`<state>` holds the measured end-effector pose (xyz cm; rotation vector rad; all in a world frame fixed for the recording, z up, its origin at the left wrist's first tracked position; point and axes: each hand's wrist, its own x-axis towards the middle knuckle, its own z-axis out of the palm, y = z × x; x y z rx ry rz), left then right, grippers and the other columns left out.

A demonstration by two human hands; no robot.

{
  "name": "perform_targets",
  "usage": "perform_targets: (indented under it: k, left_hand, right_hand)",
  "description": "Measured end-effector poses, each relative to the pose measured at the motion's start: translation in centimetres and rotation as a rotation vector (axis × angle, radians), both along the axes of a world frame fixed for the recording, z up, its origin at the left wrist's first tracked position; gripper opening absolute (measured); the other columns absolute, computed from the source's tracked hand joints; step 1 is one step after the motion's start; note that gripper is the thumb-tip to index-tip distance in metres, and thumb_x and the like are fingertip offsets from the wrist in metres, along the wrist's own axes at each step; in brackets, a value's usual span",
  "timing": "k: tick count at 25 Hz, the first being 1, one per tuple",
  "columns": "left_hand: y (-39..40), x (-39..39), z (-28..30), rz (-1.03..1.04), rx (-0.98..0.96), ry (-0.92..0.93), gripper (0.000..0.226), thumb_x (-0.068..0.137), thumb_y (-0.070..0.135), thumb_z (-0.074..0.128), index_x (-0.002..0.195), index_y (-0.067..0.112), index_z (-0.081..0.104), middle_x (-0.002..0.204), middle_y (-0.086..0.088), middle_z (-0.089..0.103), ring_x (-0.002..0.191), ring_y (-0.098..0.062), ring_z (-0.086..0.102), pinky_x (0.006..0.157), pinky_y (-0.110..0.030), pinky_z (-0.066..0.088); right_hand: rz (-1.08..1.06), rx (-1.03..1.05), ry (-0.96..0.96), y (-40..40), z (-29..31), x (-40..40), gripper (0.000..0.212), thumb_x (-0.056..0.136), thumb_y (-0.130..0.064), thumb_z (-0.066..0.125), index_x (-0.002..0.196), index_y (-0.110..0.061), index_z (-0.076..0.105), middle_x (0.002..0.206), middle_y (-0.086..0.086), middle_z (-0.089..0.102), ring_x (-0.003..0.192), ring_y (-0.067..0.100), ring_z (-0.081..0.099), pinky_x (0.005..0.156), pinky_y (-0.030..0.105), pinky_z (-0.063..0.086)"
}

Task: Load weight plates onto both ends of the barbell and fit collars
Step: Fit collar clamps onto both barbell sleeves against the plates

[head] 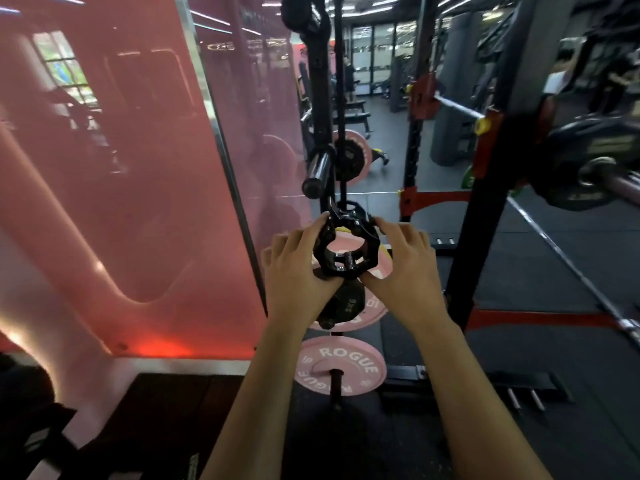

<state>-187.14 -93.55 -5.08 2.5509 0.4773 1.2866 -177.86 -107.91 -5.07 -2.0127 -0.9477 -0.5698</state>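
A black clamp collar [346, 249] is held up in front of me by both hands. My left hand [298, 268] grips its left side and my right hand [403, 265] grips its right side, fingers curled over the rim. Its lever sticks up at the top left. At the far right the barbell sleeve [620, 183] juts toward me with a black weight plate [585, 161] on it. The bar [457, 107] rests on the rack hooks behind.
A black rack upright [485, 216] stands right of my hands. Pink ROGUE plates [341, 367] and a small black plate [341, 303] hang on storage pegs below. An empty storage peg [317, 171] juts out above. A red wall and mirror lie left.
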Motion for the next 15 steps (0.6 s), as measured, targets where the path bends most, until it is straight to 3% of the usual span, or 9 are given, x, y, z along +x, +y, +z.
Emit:
perform_targets:
  k: [5, 15]
  left_hand:
    - [-4.2, -2.4, -0.4, -0.119, 0.005, -0.047, 0.081, 0.061, 0.042, 0.079, 0.136, 0.033, 0.051, 0.123, 0.007, 0.062, 0.116, -0.025, 0.051, 0.092, -0.047, 0.042]
    - [-19.2, -1.9, -0.8, -0.390, 0.039, -0.030, 0.088, 0.059, 0.051, 0.080, 0.138, 0.030, 0.049, 0.116, 0.003, 0.064, 0.107, -0.025, 0.050, 0.084, -0.040, 0.036]
  right_hand:
    - [-0.189, -0.018, -0.041, -5.4, 0.0, -5.4, 0.080, 0.069, -0.026, 0.080, 0.139, -0.027, 0.043, 0.121, 0.004, 0.056, 0.112, 0.026, 0.047, 0.090, 0.046, 0.041]
    - [-0.663, -0.109, -0.090, -20.9, -0.1, -10.4, 0.082, 0.067, -0.034, 0.083, 0.141, -0.025, 0.046, 0.117, 0.003, 0.056, 0.107, 0.026, 0.050, 0.086, 0.045, 0.041]
